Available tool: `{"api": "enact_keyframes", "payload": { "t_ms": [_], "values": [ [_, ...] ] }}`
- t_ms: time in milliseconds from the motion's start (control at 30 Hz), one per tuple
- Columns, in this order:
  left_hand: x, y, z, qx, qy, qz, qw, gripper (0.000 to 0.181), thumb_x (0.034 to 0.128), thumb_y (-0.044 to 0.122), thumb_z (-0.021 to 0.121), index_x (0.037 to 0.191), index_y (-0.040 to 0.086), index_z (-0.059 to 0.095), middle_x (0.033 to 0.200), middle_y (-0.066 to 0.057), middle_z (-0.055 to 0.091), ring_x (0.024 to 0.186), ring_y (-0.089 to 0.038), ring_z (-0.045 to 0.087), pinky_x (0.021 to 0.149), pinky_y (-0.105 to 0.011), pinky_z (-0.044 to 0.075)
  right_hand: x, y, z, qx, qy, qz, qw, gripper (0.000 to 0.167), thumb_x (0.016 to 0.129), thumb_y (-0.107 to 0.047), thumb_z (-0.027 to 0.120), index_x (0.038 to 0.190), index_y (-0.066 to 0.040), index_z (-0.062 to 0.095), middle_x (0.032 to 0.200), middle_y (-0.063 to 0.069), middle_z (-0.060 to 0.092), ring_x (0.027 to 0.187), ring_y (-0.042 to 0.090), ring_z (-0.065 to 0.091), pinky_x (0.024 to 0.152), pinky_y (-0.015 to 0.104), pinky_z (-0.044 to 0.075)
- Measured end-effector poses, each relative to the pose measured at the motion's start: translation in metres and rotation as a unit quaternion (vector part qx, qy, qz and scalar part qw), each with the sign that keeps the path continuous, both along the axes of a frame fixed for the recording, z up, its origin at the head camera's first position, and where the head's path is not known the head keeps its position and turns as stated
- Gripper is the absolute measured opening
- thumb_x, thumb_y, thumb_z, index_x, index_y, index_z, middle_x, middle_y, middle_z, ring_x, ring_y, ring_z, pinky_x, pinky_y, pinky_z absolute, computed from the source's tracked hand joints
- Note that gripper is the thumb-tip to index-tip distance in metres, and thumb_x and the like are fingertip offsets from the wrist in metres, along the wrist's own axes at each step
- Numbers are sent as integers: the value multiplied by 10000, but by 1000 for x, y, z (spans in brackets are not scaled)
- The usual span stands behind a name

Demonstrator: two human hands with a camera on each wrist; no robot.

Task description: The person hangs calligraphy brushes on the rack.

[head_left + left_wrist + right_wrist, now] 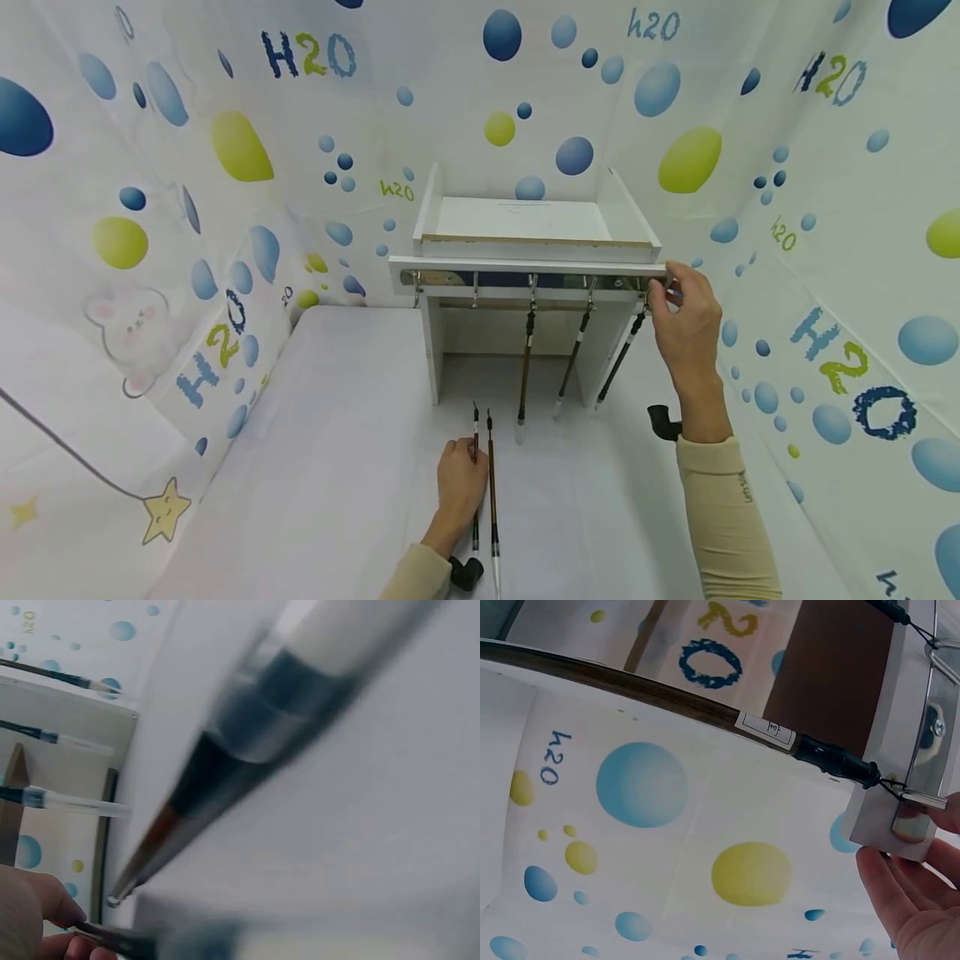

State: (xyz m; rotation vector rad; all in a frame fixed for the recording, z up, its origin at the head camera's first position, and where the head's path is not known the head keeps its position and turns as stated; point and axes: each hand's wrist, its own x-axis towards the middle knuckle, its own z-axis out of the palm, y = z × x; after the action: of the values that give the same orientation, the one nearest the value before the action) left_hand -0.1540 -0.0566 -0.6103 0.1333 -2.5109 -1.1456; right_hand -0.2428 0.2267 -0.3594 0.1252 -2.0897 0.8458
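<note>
My left hand [461,479] is low over the white table, pinching a dark-handled paintbrush [476,529]; its blurred lower end runs past the fingers in the left wrist view. Just right of it lies a second, brown-handled paintbrush [492,492]. Up at the rack's right end, my right hand [686,312] grips the end of the metal hook rail [502,279], thumb in front beside the last hook [926,799]. From that hook a paintbrush [682,697] hangs by its cord loop. Two more hanging paintbrushes [527,367] [573,354] occupy the neighbouring hooks.
The white rack [431,350] stands against the back, with an open tray top [525,218]. Two hooks [475,290] on its left bear no brush. Cloth walls [420,83] printed with dots enclose the table on the back and sides.
</note>
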Motion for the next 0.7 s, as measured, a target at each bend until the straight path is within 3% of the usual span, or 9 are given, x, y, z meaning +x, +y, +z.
{"api": "enact_keyframes", "payload": {
  "t_ms": [167, 333, 700],
  "values": [
    [1, -3, 11, 297, 38, -60, 9995, 224, 854, 49, 665, 1047, -55, 710, 810, -71, 615, 679, -107, 525, 571, -211, 439, 0, 0, -1, -28, -28, -18, 10000, 334, 981, -154, 631, 1272, 9, 631, 1274, 223, 643, 1108, 361, 690, 896, 469, 570],
    [-2, -5, 24, 372, 298, -91, 9988, 206, 838, 26, 672, 1022, -57, 713, 777, -68, 603, 656, -105, 499, 542, -196, 407, 1, -1, 0, -50, -39, -32, 10000, 335, 979, -151, 634, 1273, 9, 630, 1273, 225, 642, 1103, 358, 690, 898, 472, 570],
    [-5, -13, 64, 594, 479, -307, 9966, 231, 837, 26, 663, 1053, -40, 710, 839, -94, 642, 640, -90, 571, 542, -190, 452, 0, -1, 0, -62, -46, -21, 10000, 334, 980, -156, 630, 1271, 8, 633, 1269, 224, 643, 1103, 356, 692, 898, 471, 570]
  ]
}}
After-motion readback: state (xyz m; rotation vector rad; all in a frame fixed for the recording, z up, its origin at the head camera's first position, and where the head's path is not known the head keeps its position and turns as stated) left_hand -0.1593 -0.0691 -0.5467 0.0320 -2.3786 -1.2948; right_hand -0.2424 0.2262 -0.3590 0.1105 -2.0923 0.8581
